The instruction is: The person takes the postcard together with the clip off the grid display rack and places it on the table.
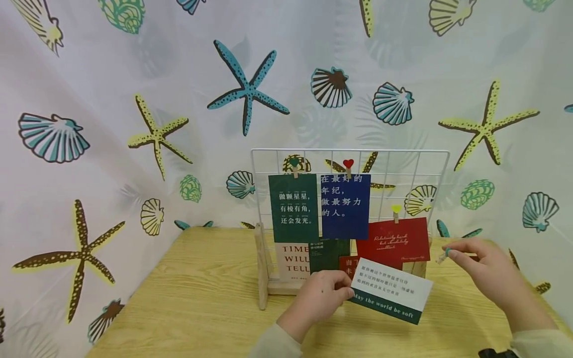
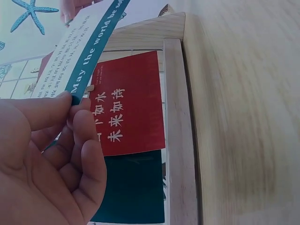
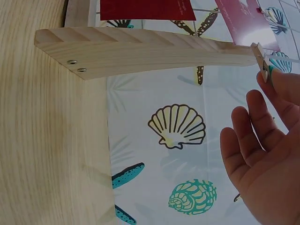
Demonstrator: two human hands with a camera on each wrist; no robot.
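My left hand (image 1: 323,297) pinches the lower left corner of a white and green card (image 1: 389,289) printed "May the world be soft". The card tilts in front of a white wire grid rack (image 1: 353,150) with a wooden base. To the right of the rack, my right hand (image 1: 481,271) pinches a small wooden clip (image 3: 261,63) with a turquoise end between thumb and index finger. On the grid hang a green card (image 1: 293,209), a blue card (image 1: 344,214) and a red card (image 1: 394,243), each under a heart-topped clip. Lower cards are partly hidden behind these.
The rack stands on a light wood-grain table (image 1: 192,293). Behind it hangs a white curtain (image 1: 179,64) printed with shells and starfish. In the right wrist view, the rack's wooden side foot (image 3: 140,51) reaches along the table edge. A dark object (image 1: 496,353) shows at the bottom right.
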